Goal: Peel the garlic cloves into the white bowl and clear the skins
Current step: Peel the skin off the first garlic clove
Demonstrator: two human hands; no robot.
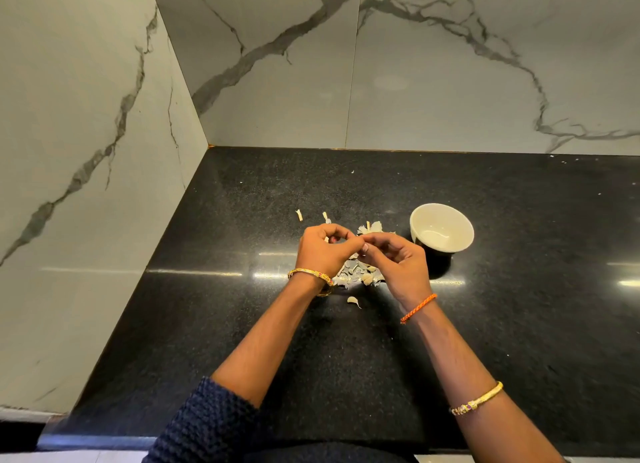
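My left hand [323,251] and my right hand [394,260] meet above the black counter [242,324], fingers curled and pinching a small garlic clove between them; the clove is almost wholly hidden by the fingertips. Below the hands lies a pile of pale garlic skins and cloves [360,275]. More skins [372,228] lie just behind the hands. One loose clove [354,301] sits nearer to me. The white bowl [441,228] stands to the right of my right hand and looks empty.
Two small skin scraps [299,214] lie behind my left hand. Marble walls [104,151] close the counter at the left and back. The counter's front edge [104,440] runs below my forearms.
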